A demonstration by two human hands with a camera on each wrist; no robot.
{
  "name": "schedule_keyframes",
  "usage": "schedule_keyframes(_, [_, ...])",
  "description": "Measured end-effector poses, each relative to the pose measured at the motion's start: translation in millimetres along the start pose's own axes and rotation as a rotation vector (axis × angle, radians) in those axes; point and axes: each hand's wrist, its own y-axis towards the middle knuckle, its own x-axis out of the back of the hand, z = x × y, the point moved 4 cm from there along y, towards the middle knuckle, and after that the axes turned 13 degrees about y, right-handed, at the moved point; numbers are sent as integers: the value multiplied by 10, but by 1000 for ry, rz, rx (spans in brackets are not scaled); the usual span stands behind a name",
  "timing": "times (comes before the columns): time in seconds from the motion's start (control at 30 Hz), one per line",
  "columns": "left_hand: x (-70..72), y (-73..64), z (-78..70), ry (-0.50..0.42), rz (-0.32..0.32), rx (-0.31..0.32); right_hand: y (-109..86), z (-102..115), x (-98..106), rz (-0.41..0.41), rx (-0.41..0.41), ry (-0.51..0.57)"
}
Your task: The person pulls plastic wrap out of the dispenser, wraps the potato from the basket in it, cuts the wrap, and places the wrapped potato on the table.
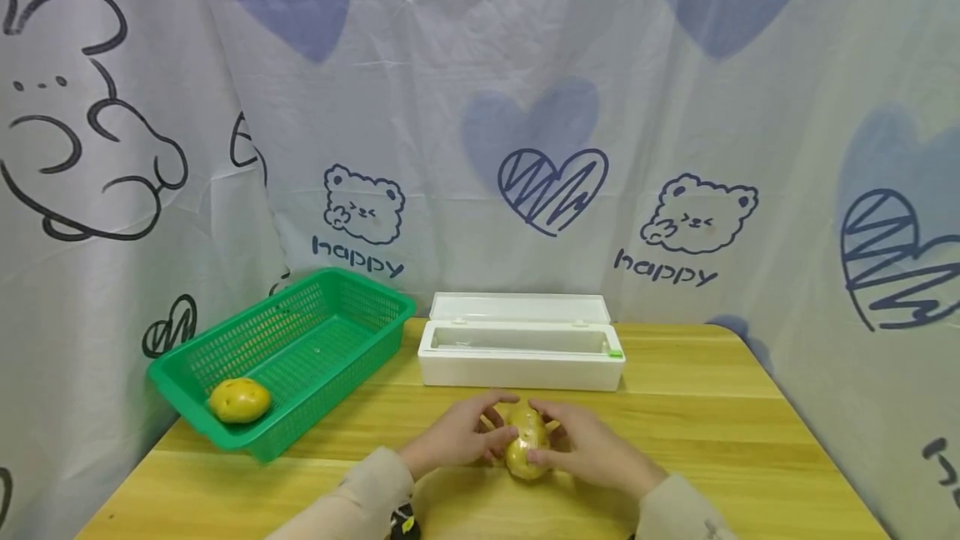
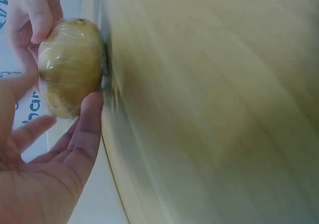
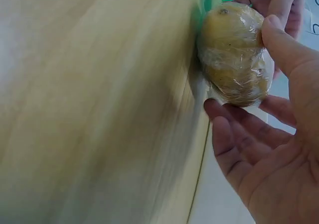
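A yellow potato (image 1: 527, 450) wrapped in clear plastic film stands between both hands, close over the wooden table. The film's wrinkles and shine show in the right wrist view on the potato (image 3: 234, 55). From its left side, my left hand (image 1: 468, 433) holds it with thumb and curved fingers; a fingertip presses its lower edge in the left wrist view. My right hand (image 1: 588, 444) grips the other side, thumb on the front and fingers bent around the far side. Just beyond the hands lies a long white box (image 1: 521, 373), its lid (image 1: 521, 307) raised.
At the left, a green plastic basket (image 1: 296, 419) sits at an angle on the wooden table (image 1: 697, 440). Another yellow potato (image 1: 240, 401) lies in its near end. A small green piece (image 1: 615, 353) marks the white box's right end. A printed curtain (image 1: 450, 132) hangs behind the table.
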Motion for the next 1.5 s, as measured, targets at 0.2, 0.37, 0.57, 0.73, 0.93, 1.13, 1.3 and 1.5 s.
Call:
schedule_keyframes(0.2, [-13, -29, -27, 65, 22, -30, -4, -4, -12, 1, -21, 77])
schedule_keyframes(0.37, [-7, -23, -26, 26, 36, -14, 0, -44, -31, -25, -44, 118])
schedule_keyframes(0.57, [14, -13, -4, 55, 53, -2, 6, -56, -57, -64, -104, 144])
schedule_keyframes(0.73, [9, -17, 12, 88, 40, -11, 13, -35, -70, -86, -146, 168])
schedule_keyframes(0.93, [-27, -50, 4, 80, 36, 17, -5, -160, -46, -140, -200, 242])
schedule_keyframes(1.13, [-12, -79, -2, 63, 53, 0, -161, -312, 238, -267, -281, 220])
schedule_keyframes(1.3, [46, -108, 32, 43, 55, -3, -340, -462, 578, -362, -326, 206])
schedule_keyframes(1.5, [123, -141, 67, 40, 51, -15, -542, -715, 966, -414, -381, 155])
